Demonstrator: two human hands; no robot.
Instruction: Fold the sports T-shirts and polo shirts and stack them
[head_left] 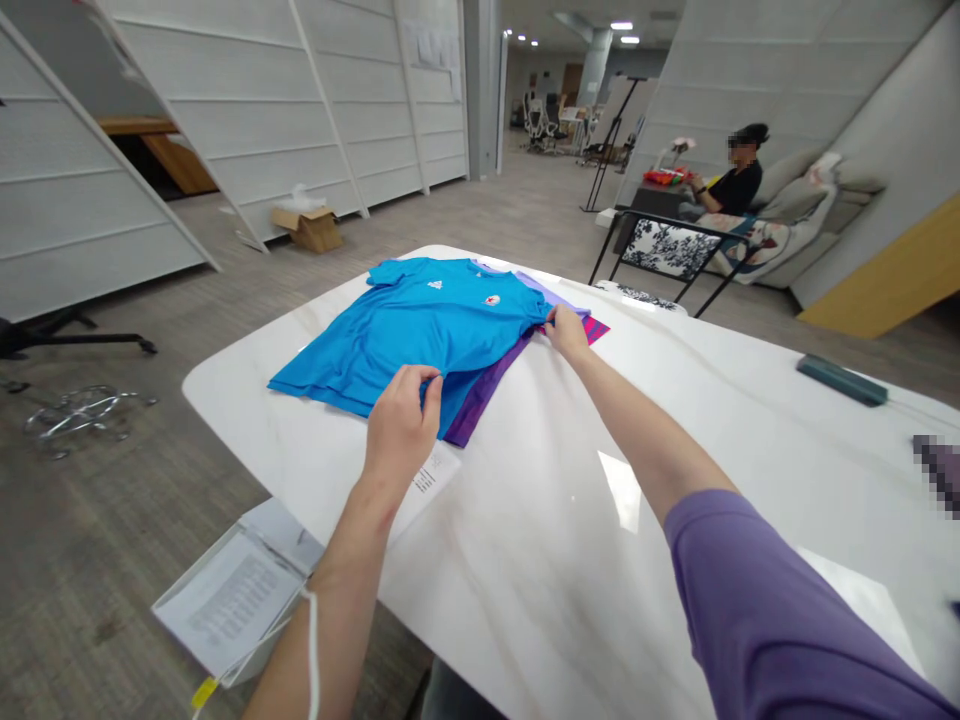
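Observation:
A bright blue T-shirt (405, 320) with small chest logos is spread on the white marbled table (540, 500). My left hand (405, 410) pinches its near edge, which is lifted a little off the table. Farther off, my right hand (566, 332) has its fingers closed on the shirt at the sleeve. Beneath the blue shirt lies a purple garment (480, 400), mostly covered. Lilac cloth (551, 290) and pink striped cloth (596, 329) show past the far right side. Both pinched spots are partly hidden by my fingers.
A printed paper (439, 470) lies by my left wrist. A dark green case (841, 380) rests at the table's right. Below the left edge stands a white box (232, 600) with papers. A chair (667, 250) stands beyond the table, and a person (739, 180) sits farther back.

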